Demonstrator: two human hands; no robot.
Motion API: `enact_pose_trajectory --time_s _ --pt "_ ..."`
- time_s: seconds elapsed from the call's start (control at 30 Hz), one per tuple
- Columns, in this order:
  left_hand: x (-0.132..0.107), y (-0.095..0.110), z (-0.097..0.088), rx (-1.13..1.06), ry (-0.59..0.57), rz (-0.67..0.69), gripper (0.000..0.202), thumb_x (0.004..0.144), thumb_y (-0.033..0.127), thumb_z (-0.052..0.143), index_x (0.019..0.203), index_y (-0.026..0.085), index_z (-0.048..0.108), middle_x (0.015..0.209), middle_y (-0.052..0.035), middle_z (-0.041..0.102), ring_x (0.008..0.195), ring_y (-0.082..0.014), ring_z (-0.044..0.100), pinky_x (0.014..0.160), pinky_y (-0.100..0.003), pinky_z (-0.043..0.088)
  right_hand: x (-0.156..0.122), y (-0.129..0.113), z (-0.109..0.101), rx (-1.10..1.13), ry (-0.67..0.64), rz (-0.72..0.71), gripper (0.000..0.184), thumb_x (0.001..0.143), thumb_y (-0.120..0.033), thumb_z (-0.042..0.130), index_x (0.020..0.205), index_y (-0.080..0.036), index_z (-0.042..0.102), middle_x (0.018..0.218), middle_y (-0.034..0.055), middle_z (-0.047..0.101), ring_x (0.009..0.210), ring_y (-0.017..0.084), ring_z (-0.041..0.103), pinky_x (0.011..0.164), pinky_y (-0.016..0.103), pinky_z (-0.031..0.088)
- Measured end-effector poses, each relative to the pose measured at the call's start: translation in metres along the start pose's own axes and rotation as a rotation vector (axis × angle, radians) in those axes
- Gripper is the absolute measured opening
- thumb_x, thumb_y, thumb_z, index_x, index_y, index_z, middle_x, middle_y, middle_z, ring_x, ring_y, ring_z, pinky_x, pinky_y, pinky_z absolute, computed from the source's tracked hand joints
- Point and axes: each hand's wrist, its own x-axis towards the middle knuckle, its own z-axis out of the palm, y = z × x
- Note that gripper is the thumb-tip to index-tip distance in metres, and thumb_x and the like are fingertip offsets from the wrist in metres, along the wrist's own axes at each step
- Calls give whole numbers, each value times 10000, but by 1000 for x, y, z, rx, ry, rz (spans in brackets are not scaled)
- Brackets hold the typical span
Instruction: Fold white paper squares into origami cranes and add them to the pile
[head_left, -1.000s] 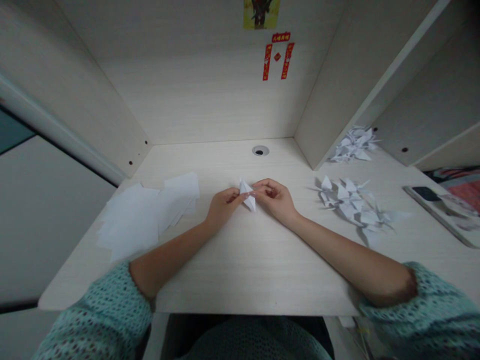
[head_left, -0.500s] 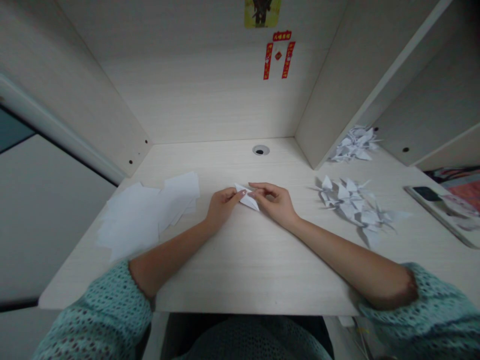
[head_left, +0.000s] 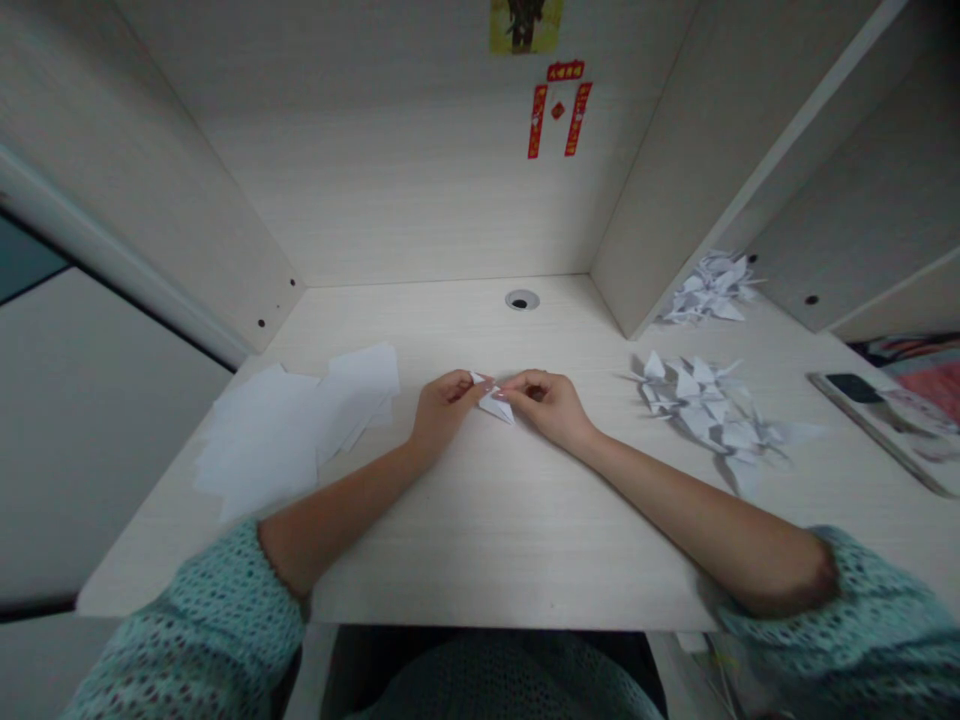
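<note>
A small folded piece of white paper (head_left: 496, 408) is held between my two hands, low over the middle of the desk. My left hand (head_left: 448, 408) pinches its upper left part between thumb and fingers. From the other side, my right hand (head_left: 551, 405) grips the paper's edge with thumb and forefinger, close to my left thumb. The fingertips hide part of the folds. To the left lie loose white paper sheets (head_left: 262, 430), overlapping in a flat spread. On the right rests a cluster of folded paper cranes (head_left: 705, 400).
A second pile of folded paper cranes (head_left: 712, 288) sits farther back, beside the upright divider (head_left: 667, 220). At the far right lies a phone (head_left: 877, 425) near a reddish item (head_left: 930, 388). A round cable hole (head_left: 522, 300) is at the back of the desk (head_left: 450, 540).
My right forefinger has come down from its raised position, and my right hand now pinches the paper. The paper has tilted slightly. My left hand stays almost in place.
</note>
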Motion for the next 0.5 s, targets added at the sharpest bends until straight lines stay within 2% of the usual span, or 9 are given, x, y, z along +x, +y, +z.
enact_pose_trajectory --time_s 0.2,0.3,0.5 --pt "1 0 0 -40 51 -17 326 715 411 687 558 163 544 615 18 603 617 -112 535 606 -233 384 -3 -4 3 -6 -48 -11 359 719 -516 668 786 -169 727 752 54 698 611 141 554 571 268 405" --pt "0 1 -1 -6 46 -27 331 706 420 693 537 164 571 580 21 600 606 -119 541 595 -238 381 -4 -5 3 -32 -68 -25 356 695 -516 692 734 -165 739 728 53 687 628 147 554 591 272 407" --pt "-2 3 -1 -21 92 -33 330 780 459 611 683 164 725 785 -39 725 750 -166 627 734 -272 438 -5 -4 2 14 -172 51 410 694 -545 674 630 -140 690 544 0 566 488 92 417 482 245 316"
